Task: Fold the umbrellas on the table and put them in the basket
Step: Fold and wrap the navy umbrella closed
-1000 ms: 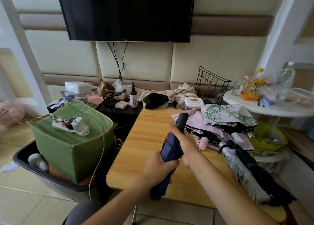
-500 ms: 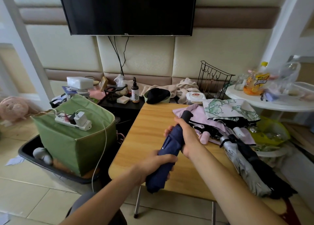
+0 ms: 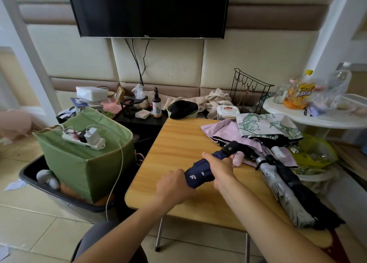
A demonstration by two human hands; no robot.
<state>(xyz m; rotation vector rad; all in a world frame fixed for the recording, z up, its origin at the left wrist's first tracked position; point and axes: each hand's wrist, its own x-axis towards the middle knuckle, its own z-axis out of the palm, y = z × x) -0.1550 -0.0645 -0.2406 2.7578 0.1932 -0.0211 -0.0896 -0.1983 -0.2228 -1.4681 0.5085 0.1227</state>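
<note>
Both hands clench the navy umbrella (image 3: 200, 175), lying slantwise over the counter (image 3: 178, 143); the basket (image 3: 29, 173) sits leftward, nearer the left hand (image 3: 174, 187).

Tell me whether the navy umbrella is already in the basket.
No, both the left hand and right hand grip the navy umbrella over the table.

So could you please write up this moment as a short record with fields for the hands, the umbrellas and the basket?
left hand: grips the canopy end of the navy umbrella
right hand: grips the same umbrella nearer its black handle
navy umbrella: collapsed, held low over the wooden table
other umbrellas: grey umbrella collapsed, lying on the table's right; pink umbrella and leaf-print umbrella lying unfolded
basket: green basket left of the table, a power strip across its top
</note>
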